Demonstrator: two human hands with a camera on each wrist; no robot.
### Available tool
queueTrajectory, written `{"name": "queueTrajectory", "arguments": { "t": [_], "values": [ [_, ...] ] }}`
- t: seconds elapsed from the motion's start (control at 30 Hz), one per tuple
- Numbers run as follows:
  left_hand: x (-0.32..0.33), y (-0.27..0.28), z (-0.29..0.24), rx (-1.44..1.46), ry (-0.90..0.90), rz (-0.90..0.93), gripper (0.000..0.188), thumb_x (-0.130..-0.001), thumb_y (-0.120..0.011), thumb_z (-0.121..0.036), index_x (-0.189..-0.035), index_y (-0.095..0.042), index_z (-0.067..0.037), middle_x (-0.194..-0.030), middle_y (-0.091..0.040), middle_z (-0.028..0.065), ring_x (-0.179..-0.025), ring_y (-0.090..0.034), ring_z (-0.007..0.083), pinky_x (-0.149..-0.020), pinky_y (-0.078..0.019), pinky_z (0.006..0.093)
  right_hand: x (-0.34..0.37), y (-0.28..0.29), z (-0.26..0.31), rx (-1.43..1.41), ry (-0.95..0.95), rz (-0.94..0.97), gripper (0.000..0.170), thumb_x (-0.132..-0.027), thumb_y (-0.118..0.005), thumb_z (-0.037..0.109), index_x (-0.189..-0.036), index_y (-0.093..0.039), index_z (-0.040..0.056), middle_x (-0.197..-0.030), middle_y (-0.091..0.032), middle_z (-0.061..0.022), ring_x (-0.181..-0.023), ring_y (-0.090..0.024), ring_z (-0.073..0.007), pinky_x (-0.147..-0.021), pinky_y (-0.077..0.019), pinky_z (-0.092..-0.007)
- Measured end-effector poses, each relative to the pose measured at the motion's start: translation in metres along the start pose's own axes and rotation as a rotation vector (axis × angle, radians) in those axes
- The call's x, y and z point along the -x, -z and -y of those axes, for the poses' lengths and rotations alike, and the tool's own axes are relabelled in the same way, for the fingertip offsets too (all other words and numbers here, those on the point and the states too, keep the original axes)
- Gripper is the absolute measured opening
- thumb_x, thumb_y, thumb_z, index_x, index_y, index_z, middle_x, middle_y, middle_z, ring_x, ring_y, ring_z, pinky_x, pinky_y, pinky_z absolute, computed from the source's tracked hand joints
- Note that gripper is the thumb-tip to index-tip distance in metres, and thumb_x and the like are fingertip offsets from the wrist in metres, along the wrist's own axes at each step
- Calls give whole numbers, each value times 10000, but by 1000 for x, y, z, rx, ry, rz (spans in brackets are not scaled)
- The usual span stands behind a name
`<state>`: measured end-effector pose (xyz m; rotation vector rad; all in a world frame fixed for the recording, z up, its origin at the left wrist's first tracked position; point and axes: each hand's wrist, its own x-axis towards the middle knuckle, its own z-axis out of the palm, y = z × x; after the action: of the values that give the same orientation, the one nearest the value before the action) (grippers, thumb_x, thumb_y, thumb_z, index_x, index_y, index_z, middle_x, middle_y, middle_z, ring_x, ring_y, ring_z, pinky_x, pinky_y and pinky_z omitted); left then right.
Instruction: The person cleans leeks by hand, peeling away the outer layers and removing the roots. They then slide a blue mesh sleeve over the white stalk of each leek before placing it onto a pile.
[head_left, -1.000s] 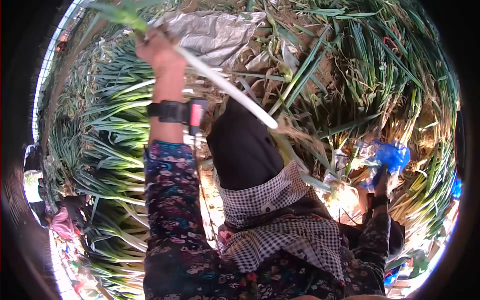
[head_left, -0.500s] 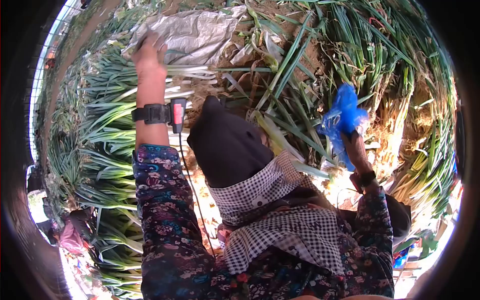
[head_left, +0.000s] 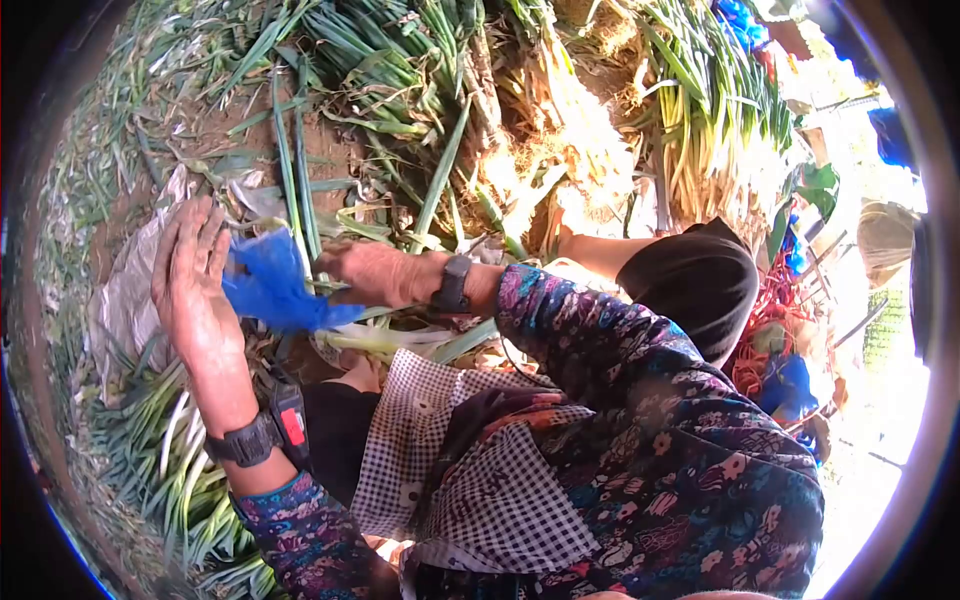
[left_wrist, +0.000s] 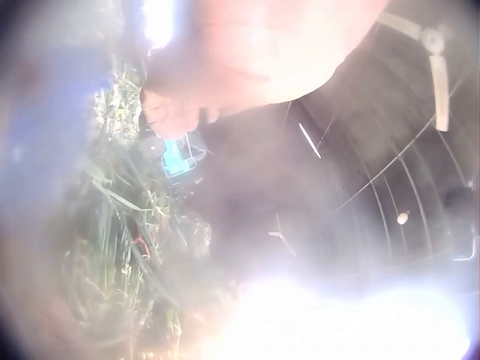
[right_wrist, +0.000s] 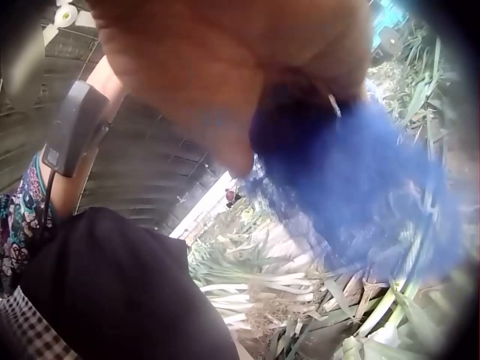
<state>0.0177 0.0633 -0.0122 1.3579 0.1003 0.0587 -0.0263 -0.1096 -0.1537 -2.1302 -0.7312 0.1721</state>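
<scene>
Thin blue plastic film (head_left: pixel 275 285), crumpled and partly see-through, lies between the two hands in the head view. My right hand (head_left: pixel 375 272) grips it, blurred by motion; in the right wrist view the fingers curl round the bunched film (right_wrist: pixel 360 187). On the film's other side, my left hand (head_left: pixel 200 290) has its fingers straight and palm turned toward it, fingertips up. The left wrist view is hazy and shows part of the left hand (left_wrist: pixel 262 52). Long green onions with white stalks (head_left: pixel 185 450) are piled below the left forearm.
A pale plastic sheet (head_left: pixel 130 285) lies left of the left hand. More green onions (head_left: pixel 395 80) cover the ground ahead, with a bundle (head_left: pixel 720 130) at the upper right. Red string (head_left: pixel 770 330) and blue plastic (head_left: pixel 790 385) lie at the right beside a dark-clothed knee (head_left: pixel 700 285).
The left hand let go of a long green onion at the left pile, then came back toward the film. The right hand carried the blue film leftward. The head view turned right.
</scene>
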Motion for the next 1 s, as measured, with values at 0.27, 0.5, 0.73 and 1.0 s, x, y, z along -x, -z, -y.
{"name": "queueTrajectory", "arguments": {
  "t": [0.27,0.5,0.73,1.0],
  "values": [
    [24,-32,-4,-91,179,190,331,-934,-505,-186,-1186,-545,25,-1157,-602,159,-1037,-603,234,-874,-473,326,76,98,-218,229,-923,-757,330,-828,-590,204,-1103,-528,32,-988,-608,-218,-932,-599,-370,-821,-476,-434],
    [6,-59,3,-138,245,220,291,-941,-502,-186,-1137,-563,21,-1102,-625,146,-992,-619,210,-842,-488,308,75,133,-251,-444,-1122,-646,532,-809,-666,455,-974,-556,-38,-835,-563,-90,-724,-534,-194,-648,-460,-340],
    [2,-77,11,-138,343,313,287,-951,-494,-190,-1135,-561,20,-1063,-637,152,-949,-632,206,-830,-498,305,52,158,-110,-408,-233,-875,389,-919,-510,372,-959,-578,-8,-747,-507,6,-687,-430,-105,-616,-378,-276],
    [10,-96,10,-132,338,368,250,-942,-532,-176,-1086,-592,19,-1012,-660,135,-894,-653,175,-793,-511,263,148,-50,-88,-1643,-932,-260,602,-910,-588,374,-1395,-397,72,-700,-524,16,-637,-521,-58,-543,-413,-218]
  ]
}}
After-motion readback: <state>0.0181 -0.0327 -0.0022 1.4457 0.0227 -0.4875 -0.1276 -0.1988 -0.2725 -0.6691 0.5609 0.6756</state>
